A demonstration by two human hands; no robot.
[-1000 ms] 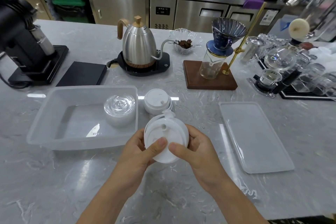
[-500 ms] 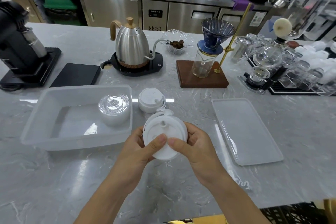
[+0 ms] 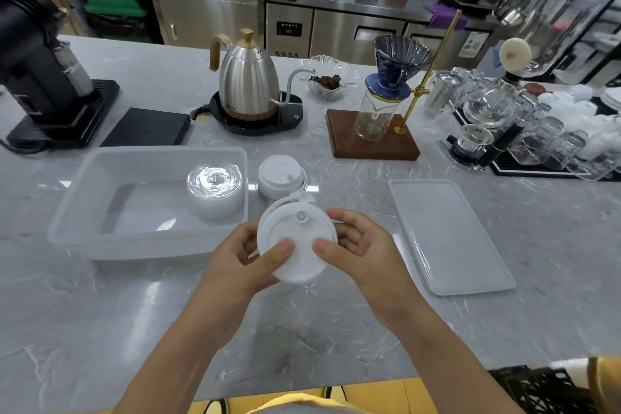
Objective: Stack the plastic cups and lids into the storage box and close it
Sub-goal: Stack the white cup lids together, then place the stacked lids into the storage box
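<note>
A white round plastic lid [image 3: 297, 244] is held above the counter, tilted toward me, between my left hand [image 3: 245, 262] and my right hand [image 3: 361, 250], with both thumbs pressed on its face. Just behind it a short stack of white lids [image 3: 281, 175] stands on the counter. The translucent storage box [image 3: 84, 188] lies open to the left, with a stack of clear cups [image 3: 215, 190] upside down in its right end. The box's flat lid [image 3: 450, 235] lies on the counter to the right.
Behind the box are a black scale pad [image 3: 146, 127], a steel gooseneck kettle [image 3: 248, 84] on its base and a black grinder [image 3: 37, 77]. A pour-over stand [image 3: 376, 138] on a wooden base and a glass dish [image 3: 327, 82] sit mid-back; glassware [image 3: 537, 138] crowds the right.
Both hands keep the same grip on the white lid; the thumbs have drawn slightly apart on its face. The view has shifted a little; the objects on the counter stay in place.
</note>
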